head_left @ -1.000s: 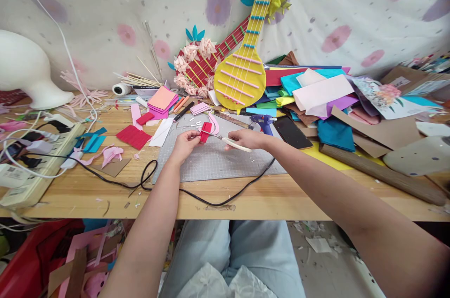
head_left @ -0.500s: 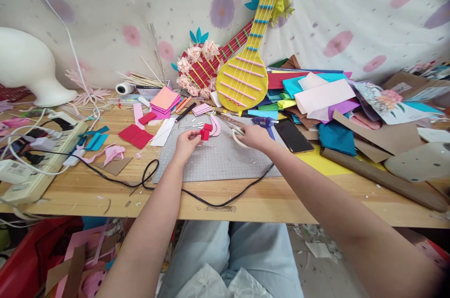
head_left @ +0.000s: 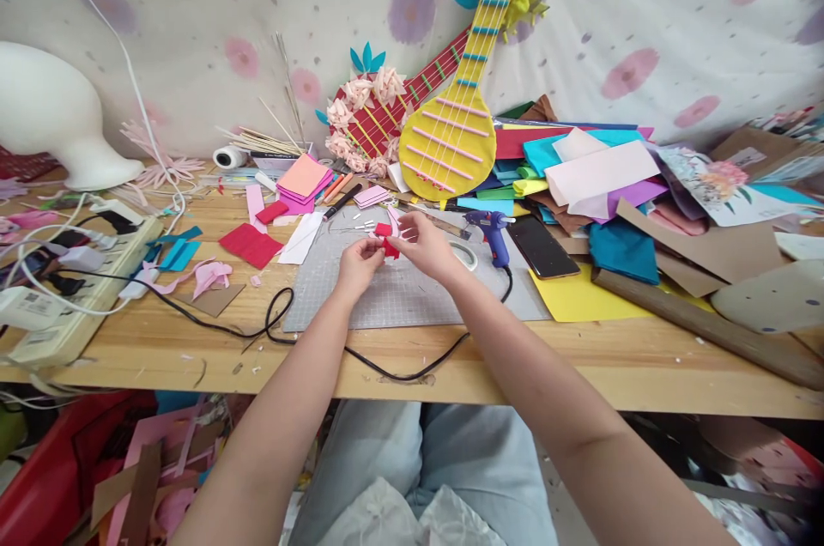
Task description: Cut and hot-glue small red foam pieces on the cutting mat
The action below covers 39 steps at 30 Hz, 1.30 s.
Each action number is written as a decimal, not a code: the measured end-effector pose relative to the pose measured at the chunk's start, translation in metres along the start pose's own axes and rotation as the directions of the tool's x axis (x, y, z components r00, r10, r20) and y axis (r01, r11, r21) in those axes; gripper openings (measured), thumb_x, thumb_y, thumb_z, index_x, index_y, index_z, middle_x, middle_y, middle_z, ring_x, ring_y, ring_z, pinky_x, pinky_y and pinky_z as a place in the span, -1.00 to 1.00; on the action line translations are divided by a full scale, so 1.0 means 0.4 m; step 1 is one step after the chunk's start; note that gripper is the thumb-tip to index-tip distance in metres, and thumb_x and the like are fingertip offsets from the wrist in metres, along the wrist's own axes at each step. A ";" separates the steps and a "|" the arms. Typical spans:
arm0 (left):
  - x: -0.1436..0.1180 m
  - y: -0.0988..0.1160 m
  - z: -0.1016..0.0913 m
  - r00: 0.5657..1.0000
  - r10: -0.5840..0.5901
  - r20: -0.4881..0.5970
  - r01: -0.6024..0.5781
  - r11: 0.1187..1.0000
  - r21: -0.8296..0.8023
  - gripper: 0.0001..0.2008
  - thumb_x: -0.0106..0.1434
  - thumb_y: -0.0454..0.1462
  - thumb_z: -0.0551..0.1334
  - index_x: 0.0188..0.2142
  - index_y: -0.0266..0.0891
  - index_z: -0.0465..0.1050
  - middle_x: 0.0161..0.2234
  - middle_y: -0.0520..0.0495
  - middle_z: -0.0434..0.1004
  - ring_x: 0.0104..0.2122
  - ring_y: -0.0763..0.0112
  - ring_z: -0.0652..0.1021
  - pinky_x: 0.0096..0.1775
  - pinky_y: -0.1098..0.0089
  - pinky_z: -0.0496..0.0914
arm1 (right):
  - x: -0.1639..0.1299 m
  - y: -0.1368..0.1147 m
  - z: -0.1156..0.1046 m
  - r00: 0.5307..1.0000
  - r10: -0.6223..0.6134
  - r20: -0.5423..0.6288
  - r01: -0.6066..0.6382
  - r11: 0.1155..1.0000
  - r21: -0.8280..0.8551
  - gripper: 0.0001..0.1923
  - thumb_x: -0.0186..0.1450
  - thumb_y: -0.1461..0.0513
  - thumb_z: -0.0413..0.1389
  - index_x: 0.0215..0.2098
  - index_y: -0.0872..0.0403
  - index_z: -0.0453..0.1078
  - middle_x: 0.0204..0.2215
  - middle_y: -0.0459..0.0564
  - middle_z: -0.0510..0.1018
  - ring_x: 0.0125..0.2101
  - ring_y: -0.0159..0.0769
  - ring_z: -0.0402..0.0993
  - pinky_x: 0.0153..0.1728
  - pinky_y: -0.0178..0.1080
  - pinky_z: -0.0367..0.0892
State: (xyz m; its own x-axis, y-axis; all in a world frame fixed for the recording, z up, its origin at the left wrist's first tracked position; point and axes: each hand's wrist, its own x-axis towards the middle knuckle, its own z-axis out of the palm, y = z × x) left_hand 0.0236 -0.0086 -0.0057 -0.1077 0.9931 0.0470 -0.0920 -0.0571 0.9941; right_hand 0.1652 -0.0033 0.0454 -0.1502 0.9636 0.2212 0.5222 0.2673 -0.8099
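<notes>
Scissors set down | red piece | between both hands

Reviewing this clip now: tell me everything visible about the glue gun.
The glue gun has a blue, plastic-looking body and a pale nozzle pointing right. It appears to lie on its side on the grey cutting mat, handle toward the person, with a black cord leaving the handle's end. The phone lies just right of it, the scissors just left. Neither the left hand nor the right hand touches it. Whether it is switched on cannot be seen.
</notes>
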 end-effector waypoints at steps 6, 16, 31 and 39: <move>-0.006 0.002 0.000 0.998 -0.005 0.067 0.006 1.000 -0.007 -0.79 -0.07 -0.25 0.27 -0.39 -0.29 0.45 -0.44 -0.02 0.51 -0.42 0.45 0.50 -0.36 0.40 0.40 | 0.022 0.042 0.085 0.993 0.060 0.105 -0.104 0.871 0.480 -0.77 0.02 0.18 0.16 -0.35 0.10 0.35 -0.36 -0.05 0.50 -0.35 -0.39 0.41 -0.26 -0.27 0.32; -0.010 0.000 0.016 0.999 -0.025 0.024 0.027 0.996 -0.089 -0.59 -0.13 -0.30 0.31 -0.32 -0.19 0.12 -0.51 0.12 0.43 -0.50 0.51 0.48 -0.41 0.42 0.41 | 0.001 0.066 0.065 0.958 0.170 0.229 -0.282 0.680 0.677 -0.63 -0.20 0.10 0.31 -0.49 0.12 0.35 -0.55 -0.13 0.46 -0.52 -0.46 0.34 -0.40 -0.32 0.25; -0.027 0.008 0.025 0.991 -0.061 0.115 0.079 0.984 -0.161 -0.76 -0.08 -0.23 0.31 -0.39 -0.31 0.44 -0.43 -0.02 0.52 -0.40 0.42 0.53 -0.16 0.22 0.41 | -0.010 0.086 0.066 0.999 0.007 0.042 -0.030 0.815 0.579 -0.72 -0.05 0.07 0.20 -0.44 0.08 0.36 -0.47 -0.11 0.43 -0.42 -0.40 0.33 -0.30 -0.26 0.28; -0.034 0.027 0.027 0.973 -0.177 0.147 0.210 0.946 -0.247 -0.79 -0.11 -0.29 0.33 -0.43 -0.33 0.46 -0.51 0.00 0.50 -0.45 0.46 0.51 -0.25 0.25 0.44 | -0.021 0.086 0.026 0.955 -0.295 -0.015 0.292 0.931 0.218 -0.85 0.16 0.16 0.07 -0.40 0.06 0.41 -0.37 -0.04 0.45 -0.30 -0.35 0.36 -0.25 -0.27 0.28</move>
State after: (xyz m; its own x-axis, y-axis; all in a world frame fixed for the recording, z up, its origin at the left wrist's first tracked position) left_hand 0.0348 -0.0215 0.0056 0.0566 0.9916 -0.1164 -0.3537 0.1289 0.9265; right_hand 0.1756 -0.0021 0.0098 -0.2849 0.8416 0.4589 0.2599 0.5286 -0.8081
